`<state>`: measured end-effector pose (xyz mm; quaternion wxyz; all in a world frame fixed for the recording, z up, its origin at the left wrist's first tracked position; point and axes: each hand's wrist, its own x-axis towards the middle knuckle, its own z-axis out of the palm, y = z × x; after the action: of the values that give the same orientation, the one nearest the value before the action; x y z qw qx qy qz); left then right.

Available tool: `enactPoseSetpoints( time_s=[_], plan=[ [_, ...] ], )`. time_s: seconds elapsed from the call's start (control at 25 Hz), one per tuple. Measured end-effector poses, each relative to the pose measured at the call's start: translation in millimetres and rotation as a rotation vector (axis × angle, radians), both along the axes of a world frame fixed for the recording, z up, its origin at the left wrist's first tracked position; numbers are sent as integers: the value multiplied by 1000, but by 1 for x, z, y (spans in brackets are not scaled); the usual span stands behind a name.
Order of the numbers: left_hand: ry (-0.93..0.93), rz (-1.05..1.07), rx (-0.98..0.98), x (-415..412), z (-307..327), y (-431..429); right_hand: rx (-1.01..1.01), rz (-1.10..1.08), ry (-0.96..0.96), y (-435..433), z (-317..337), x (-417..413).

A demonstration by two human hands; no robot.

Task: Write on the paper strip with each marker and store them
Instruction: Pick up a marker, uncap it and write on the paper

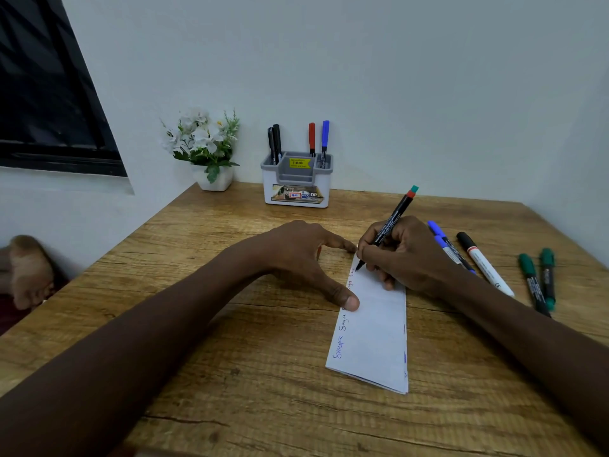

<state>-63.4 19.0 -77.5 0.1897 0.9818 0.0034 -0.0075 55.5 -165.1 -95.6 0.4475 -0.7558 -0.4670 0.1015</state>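
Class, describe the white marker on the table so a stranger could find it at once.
On the wooden table, look right of the right hand writing on the paper strip. There, between the blue markers and the green markers, lies the white marker: the only one with a white barrel, black-capped.

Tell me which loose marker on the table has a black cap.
The white-barrelled marker, lying between the two blue markers and the two green markers. Their caps are blue and green.
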Motion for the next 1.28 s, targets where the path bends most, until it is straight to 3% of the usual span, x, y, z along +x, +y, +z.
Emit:
enactPoseSetpoints(
  time_s=[0.52,0.72,0.92,1.16,1.28],
  plan=[
    [6,14,-12,1,-1,1,13,-36,3,1,1,-1],
    [13,15,-15,1,-2,2,5,70,22,-1,0,-4],
    [27,9,-8,4,-4,4,28,-29,9,2,-1,2],
    [-15,38,24,5,-7,6,74,-23,155,3,-3,6],
    [-194,88,-156,4,-10,4,177,-7,279,2,-1,4]
  ],
)
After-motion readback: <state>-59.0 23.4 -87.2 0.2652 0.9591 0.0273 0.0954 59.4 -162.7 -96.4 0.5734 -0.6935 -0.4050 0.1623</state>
